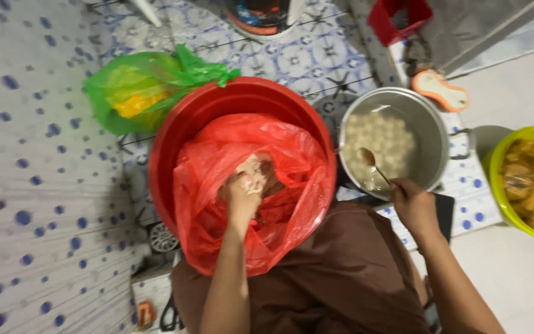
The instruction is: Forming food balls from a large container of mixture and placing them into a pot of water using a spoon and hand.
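A red plastic bag (292, 154) lines a big red basin (180, 130) in the middle of the view. My left hand (242, 195) is down inside the bag, closed on a lump of pale paste (254, 170). My right hand (412, 204) grips a spoon (372, 164) whose bowl hangs over a metal pot (431, 133) on the right. The pot holds cloudy water with several pale round balls (381, 136) floating in it.
A green plastic bag (137, 93) with something yellow inside lies at the upper left of the basin. A yellow-green bowl (495, 161) of wrapped food stands at the right edge. A red container (397, 21) and an orange-rimmed brush (440, 89) sit behind the pot. My brown-clothed lap (341, 278) fills the bottom.
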